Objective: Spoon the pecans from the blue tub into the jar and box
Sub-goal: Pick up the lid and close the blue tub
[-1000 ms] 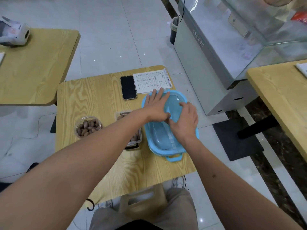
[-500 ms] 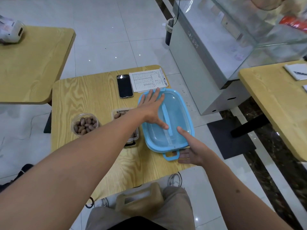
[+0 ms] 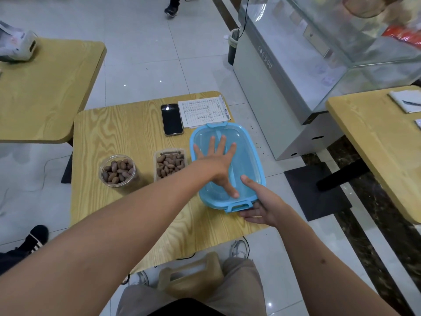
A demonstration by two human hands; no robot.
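At the left of the table (image 3: 109,133), in the middle of the frame, stood the jar (image 3: 118,171), round and holding pecans (image 3: 117,172). Just right of it sat the box (image 3: 170,164), also holding pecans, its long side running away from the person. Right of the box, close beside it, lay the blue tub (image 3: 249,142), lid on, near the table's right edge; its long axis ran from the upper middle of the frame down toward the lower right, slightly slanted, with a latch (image 3: 239,206) at its near end. The left hand (image 3: 216,160) lay flat on the lid with fingers spread and straight, thumb reaching toward the near end, pressing and gripping nothing. The right hand (image 3: 262,201) was at the tub's near right corner, thumb on top of the lid and fingers under or against the latch; it looked like a loose hold on that end, though the fingers were partly hidden. So both hands were at the tub, the right nearer the latch, the left nearer the jar and box. No spoon could be seen. Judging from this, the scooping looked done and the tub was being closed.
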